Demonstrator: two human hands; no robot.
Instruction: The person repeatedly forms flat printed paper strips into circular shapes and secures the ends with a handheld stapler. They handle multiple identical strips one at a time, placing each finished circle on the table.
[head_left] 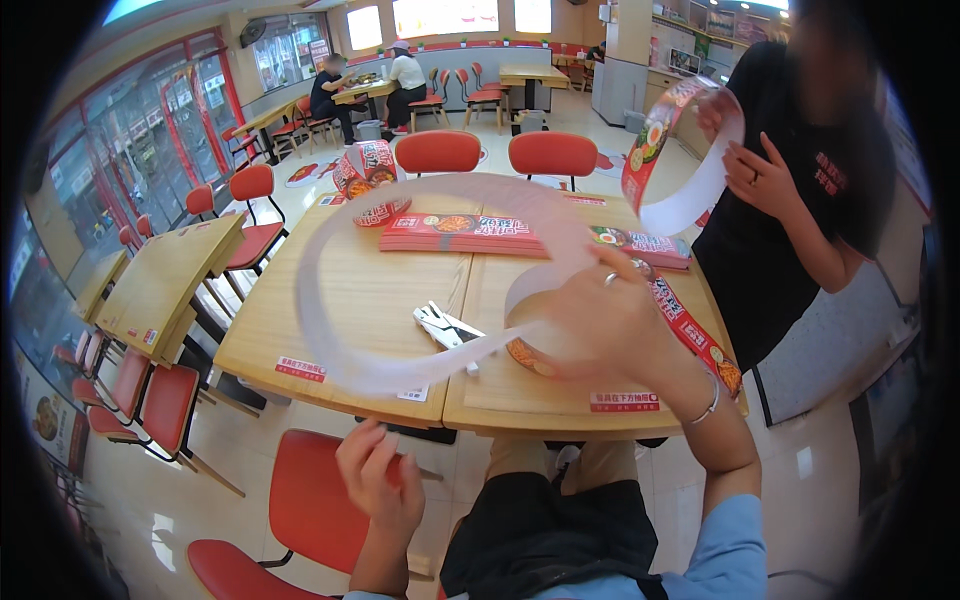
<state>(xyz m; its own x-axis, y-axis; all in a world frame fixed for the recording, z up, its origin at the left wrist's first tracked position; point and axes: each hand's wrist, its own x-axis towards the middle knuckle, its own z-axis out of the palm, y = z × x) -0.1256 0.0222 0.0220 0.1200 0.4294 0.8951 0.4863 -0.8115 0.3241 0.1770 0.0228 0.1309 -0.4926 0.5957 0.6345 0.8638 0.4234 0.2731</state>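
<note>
My right hand (628, 325), smeared by motion, is closed on a long paper strip (318, 335). The strip curls in a large loop over the near half of the wooden table (380, 300), its pale plain side showing. Short of the table's near edge is my left hand (380, 478), its fingers loosely bent and apart, with nothing in it. A white plier-shaped hand tool (436, 322) lies between the loop and my right hand. Toward the far side rests a stack of red printed strips (455, 240), with another stack of printed strips (640, 247) to its right.
A co-worker (800, 190) in black stands at the right and holds a curved printed strip (655, 150) in both hands. Rolled printed strips (365, 172) sit at the far left corner. Red chairs (437, 152) and a side table (165, 285) surround the table.
</note>
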